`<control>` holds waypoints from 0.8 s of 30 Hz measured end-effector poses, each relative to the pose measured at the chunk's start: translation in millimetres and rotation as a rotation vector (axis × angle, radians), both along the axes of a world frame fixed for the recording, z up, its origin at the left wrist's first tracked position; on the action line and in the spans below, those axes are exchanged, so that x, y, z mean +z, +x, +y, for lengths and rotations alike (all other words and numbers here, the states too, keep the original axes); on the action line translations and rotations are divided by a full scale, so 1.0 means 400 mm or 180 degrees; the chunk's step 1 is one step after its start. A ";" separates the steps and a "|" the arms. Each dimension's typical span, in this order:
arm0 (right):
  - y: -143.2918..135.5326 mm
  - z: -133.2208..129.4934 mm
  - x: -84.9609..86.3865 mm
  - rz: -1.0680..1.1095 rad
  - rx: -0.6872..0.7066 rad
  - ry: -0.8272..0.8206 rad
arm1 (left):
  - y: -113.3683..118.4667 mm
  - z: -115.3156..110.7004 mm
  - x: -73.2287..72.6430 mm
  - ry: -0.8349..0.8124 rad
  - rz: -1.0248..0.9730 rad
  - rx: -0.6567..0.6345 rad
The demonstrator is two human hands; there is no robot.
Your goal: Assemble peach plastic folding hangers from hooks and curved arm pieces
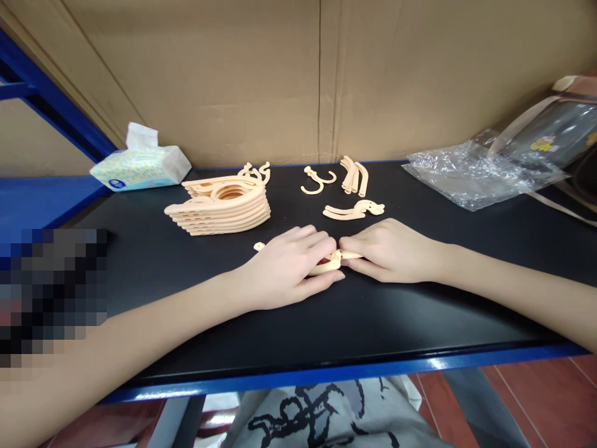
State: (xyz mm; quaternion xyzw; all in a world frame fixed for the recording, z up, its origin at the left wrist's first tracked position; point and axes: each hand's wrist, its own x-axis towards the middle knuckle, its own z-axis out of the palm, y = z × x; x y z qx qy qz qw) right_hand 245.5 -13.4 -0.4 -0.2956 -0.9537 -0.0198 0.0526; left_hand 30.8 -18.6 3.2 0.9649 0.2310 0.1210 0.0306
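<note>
My left hand (286, 264) is closed round a cream plastic hanger piece (325, 268), whose far end pokes out beyond the fingers on the left. From the right, my right hand (392, 254) pinches a thin cream plastic part (351, 255) that meets this piece at its end. Fingers cover most of both parts, so their full shape is hidden. Just behind my right hand lie loose curved hanger parts (345, 213). Farther back are two hanger hooks (321, 182) and several curved hanger arms (353, 176).
A stack of folded hangers (219, 208) stands left of centre, with more hooks (254, 172) behind it. A tissue pack (140, 167) sits at the back left. Clear plastic bags (480, 171) lie at the right. Cardboard (261, 81) walls the back of the black table (298, 336).
</note>
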 end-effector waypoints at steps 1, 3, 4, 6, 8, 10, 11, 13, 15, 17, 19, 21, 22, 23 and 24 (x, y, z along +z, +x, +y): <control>0.000 0.001 0.000 0.0005 -0.0002 0.0001 | -0.001 0.000 0.000 0.0003 0.0005 -0.0001; 0.001 0.002 0.001 0.0021 -0.0003 -0.0010 | -0.002 0.000 0.000 0.0010 0.0023 0.0005; 0.001 0.002 0.001 0.0027 -0.0005 -0.0023 | -0.003 -0.001 0.000 0.0012 0.0035 0.0010; 0.002 0.001 0.002 0.0036 -0.0017 -0.0055 | -0.004 -0.001 0.000 0.0021 0.0050 0.0016; 0.002 -0.001 0.004 0.0042 -0.0030 -0.0081 | -0.003 0.000 0.001 0.0018 0.0052 0.0014; 0.002 -0.003 0.005 0.0037 -0.0037 -0.0090 | -0.002 0.000 0.002 0.0008 0.0049 0.0009; 0.002 -0.003 0.006 0.0033 -0.0038 -0.0094 | -0.001 0.000 0.002 -0.0002 0.0054 0.0007; 0.001 -0.003 0.006 0.0035 -0.0039 -0.0099 | 0.000 0.000 0.002 -0.0007 0.0061 0.0009; 0.001 -0.002 0.006 0.0045 -0.0033 -0.0092 | 0.001 0.001 0.002 0.0002 0.0059 0.0013; 0.001 -0.001 0.004 0.0054 -0.0017 -0.0071 | 0.000 0.001 0.002 0.0017 0.0051 0.0017; 0.001 -0.001 0.003 0.0049 -0.0016 -0.0059 | 0.000 0.000 0.002 0.0019 0.0059 0.0018; 0.002 -0.001 0.002 0.0034 -0.0020 -0.0063 | 0.000 0.000 0.002 0.0014 0.0068 0.0012; 0.002 -0.002 0.002 0.0023 -0.0024 -0.0066 | 0.000 0.000 0.002 0.0007 0.0073 0.0009; 0.003 -0.003 0.003 0.0014 -0.0027 -0.0069 | 0.000 0.000 0.002 0.0001 0.0073 0.0011; 0.003 -0.003 0.003 0.0007 -0.0030 -0.0069 | 0.000 0.000 0.002 -0.0005 0.0072 0.0012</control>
